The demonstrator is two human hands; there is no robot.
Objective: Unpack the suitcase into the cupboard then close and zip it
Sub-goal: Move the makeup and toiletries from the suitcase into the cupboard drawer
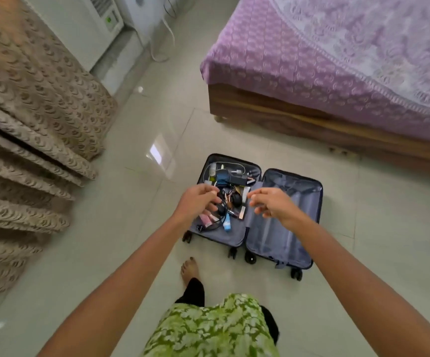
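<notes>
Both hands, left (197,202) and right (273,203), are held loosely curled, holding nothing, over the open suitcase (283,222) on the floor (144,140).

We note the suitcase (283,220) lying open flat on the floor, wheels toward us. Its left half holds a jumble of small items (228,191): cables, tubes, a blue device. Its right half shows only grey lining.
</notes>
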